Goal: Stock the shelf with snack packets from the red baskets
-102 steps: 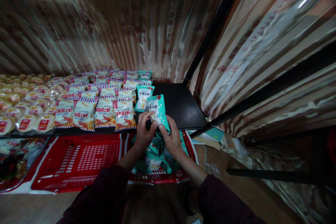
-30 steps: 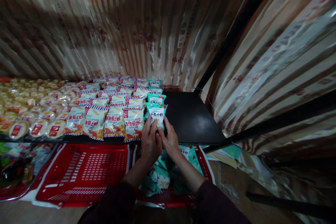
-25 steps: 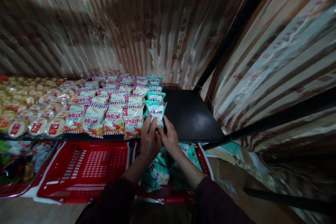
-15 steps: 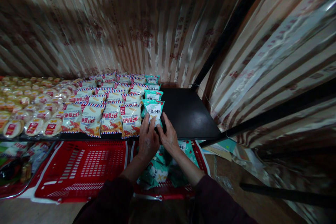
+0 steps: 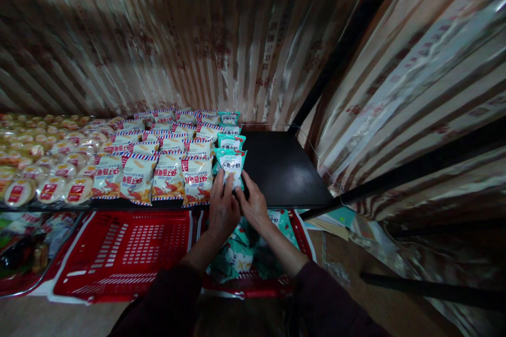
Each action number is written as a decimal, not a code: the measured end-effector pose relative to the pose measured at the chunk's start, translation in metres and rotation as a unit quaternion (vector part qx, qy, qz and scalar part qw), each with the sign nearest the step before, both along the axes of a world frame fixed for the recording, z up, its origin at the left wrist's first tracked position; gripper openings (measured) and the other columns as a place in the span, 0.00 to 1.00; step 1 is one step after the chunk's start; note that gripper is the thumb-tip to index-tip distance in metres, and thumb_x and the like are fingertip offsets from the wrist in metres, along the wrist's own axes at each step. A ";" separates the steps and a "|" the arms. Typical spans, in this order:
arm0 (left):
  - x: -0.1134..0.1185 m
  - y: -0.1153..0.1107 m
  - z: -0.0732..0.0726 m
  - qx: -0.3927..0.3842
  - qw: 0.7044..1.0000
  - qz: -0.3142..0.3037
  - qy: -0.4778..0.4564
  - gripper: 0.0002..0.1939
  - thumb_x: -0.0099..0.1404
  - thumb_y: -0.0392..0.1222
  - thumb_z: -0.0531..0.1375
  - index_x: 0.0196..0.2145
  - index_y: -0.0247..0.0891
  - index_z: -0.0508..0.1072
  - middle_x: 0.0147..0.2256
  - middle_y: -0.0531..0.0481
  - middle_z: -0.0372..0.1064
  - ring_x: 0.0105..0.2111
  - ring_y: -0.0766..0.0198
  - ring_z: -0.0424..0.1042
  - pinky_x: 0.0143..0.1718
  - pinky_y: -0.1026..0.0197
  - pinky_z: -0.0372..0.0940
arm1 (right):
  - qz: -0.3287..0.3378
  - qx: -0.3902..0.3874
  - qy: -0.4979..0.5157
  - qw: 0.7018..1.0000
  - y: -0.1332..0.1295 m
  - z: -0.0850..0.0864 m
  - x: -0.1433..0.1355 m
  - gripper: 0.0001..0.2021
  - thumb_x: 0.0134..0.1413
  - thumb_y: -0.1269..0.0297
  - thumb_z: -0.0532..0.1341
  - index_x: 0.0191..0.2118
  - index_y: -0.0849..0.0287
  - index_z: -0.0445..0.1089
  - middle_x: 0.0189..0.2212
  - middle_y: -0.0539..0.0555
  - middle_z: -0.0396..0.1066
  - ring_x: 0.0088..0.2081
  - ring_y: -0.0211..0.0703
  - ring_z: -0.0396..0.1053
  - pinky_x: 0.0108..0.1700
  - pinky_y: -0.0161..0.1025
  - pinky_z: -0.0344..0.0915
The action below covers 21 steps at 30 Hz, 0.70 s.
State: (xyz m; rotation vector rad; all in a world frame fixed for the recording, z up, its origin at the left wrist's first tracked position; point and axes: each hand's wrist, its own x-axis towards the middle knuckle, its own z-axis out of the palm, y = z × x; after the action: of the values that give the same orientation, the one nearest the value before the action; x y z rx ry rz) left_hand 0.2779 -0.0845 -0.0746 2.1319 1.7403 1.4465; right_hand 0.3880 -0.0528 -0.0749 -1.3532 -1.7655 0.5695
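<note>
A teal snack bag [image 5: 230, 160] stands upright at the front end of a row of like bags [image 5: 231, 142] on the black shelf [image 5: 286, 171]. My left hand [image 5: 223, 211] is on its lower left, fingers laid over the front. At its lower right side, my right hand [image 5: 254, 206] presses with fingers bent toward it. Between them the two hands hold the bag; its bottom edge is hidden behind my fingers. Directly left are several rows of white snack bags [image 5: 197, 181] with red-and-blue striped edges.
Round packaged pastries [image 5: 51, 189] fill the shelf's left part. Beneath stand an empty-looking red basket [image 5: 154, 247] and another red basket [image 5: 306, 234] holding more teal bags [image 5: 239, 253]. A black post [image 5: 340, 52] and striped plastic sheeting [image 5: 237, 37] close off the back and right.
Almost nothing differs. Both hands stay on the teal bag, with only a slight shift of fingers and bag, and the view has moved a touch.
</note>
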 end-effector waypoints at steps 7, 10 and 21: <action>0.001 -0.003 0.003 0.012 1.000 0.001 0.008 0.27 0.65 0.30 0.45 0.62 0.35 0.53 0.64 0.33 0.44 0.66 0.53 0.43 0.60 0.42 0.54 | -0.008 0.017 0.008 1.000 -0.001 -0.003 0.004 0.26 0.59 0.55 0.53 0.60 0.61 0.58 0.56 0.62 0.64 0.57 0.51 0.62 0.59 0.53 0.59; 0.002 -0.007 0.005 0.024 1.000 -0.010 0.012 0.26 0.65 0.29 0.46 0.60 0.35 0.54 0.64 0.34 0.44 0.66 0.53 0.42 0.61 0.42 0.53 | -0.018 0.043 0.016 0.999 -0.003 -0.001 0.008 0.24 0.59 0.57 0.53 0.59 0.62 0.60 0.56 0.63 0.64 0.57 0.50 0.61 0.59 0.52 0.58; 0.016 -0.033 -0.003 0.034 0.990 -0.136 -0.010 0.22 0.61 0.27 0.48 0.52 0.35 0.64 0.51 0.38 0.65 0.56 0.59 0.62 0.55 0.51 0.63 | 0.004 0.104 0.027 0.994 -0.034 0.020 0.026 0.13 0.59 0.67 0.49 0.44 0.58 0.69 0.40 0.57 0.70 0.44 0.45 0.68 0.49 0.45 0.66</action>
State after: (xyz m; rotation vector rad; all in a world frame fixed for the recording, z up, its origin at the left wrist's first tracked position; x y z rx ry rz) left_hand 0.2936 -0.1171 -0.0772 2.2694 1.3466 1.4646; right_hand 0.4135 -0.0870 -0.0553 -1.1769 -1.7346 0.4111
